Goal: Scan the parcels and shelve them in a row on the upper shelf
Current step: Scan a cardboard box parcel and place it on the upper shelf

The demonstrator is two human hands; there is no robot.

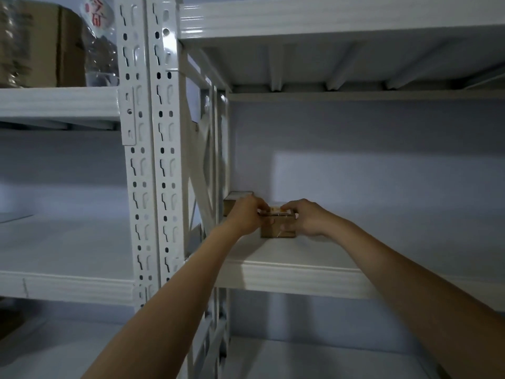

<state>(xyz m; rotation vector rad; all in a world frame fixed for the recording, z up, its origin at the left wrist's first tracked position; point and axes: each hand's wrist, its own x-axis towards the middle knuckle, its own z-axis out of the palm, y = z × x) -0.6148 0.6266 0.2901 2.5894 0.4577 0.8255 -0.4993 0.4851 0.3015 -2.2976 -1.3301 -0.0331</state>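
A small brown cardboard parcel [276, 228] with a label on top rests on the white upper shelf [295, 274], near its back left. My left hand [246, 214] grips its left side and my right hand [308, 218] grips its right side. Behind my left hand, a second brown parcel [232, 199] stands against the back left corner, partly hidden. The two parcels sit close together; whether they touch is hidden by my hand.
White perforated uprights [153, 160] stand left of the parcels. A higher shelf beam [328, 20] runs overhead. At top left a large cardboard box [41, 42] and a plastic bag [99, 45] sit on the neighbouring rack. The shelf stretches bare to the right.
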